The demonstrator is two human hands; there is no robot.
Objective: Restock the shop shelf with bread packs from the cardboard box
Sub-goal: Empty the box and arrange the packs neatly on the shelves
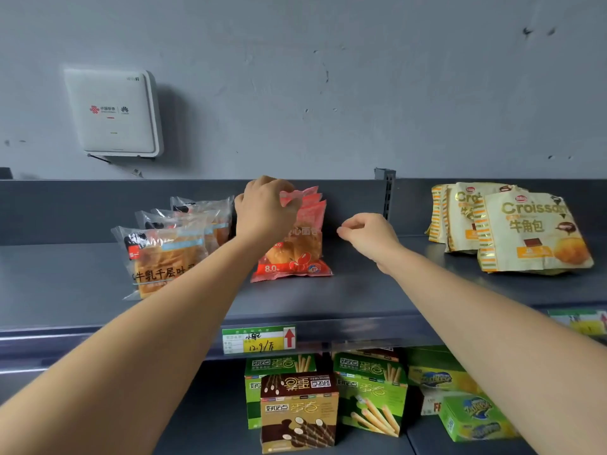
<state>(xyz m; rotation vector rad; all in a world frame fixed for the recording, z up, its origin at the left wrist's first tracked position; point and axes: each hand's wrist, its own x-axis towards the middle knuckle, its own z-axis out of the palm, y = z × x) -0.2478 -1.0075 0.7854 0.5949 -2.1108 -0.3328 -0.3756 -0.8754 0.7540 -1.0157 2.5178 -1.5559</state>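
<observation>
Pinching the top seal of a red pack [295, 257], the left hand [262, 215] holds it upright mid-shelf [361, 290], long axis vertical, label facing outward. Beside it the right hand [368, 238] hovers, loosely curled and empty.

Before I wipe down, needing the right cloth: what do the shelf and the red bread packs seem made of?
Shelf: probably painted metal, dark grey, dull sheen, bent front lip. Red bread packs: thin glossy plastic film, crinkled, crimped sealed edges.
</observation>
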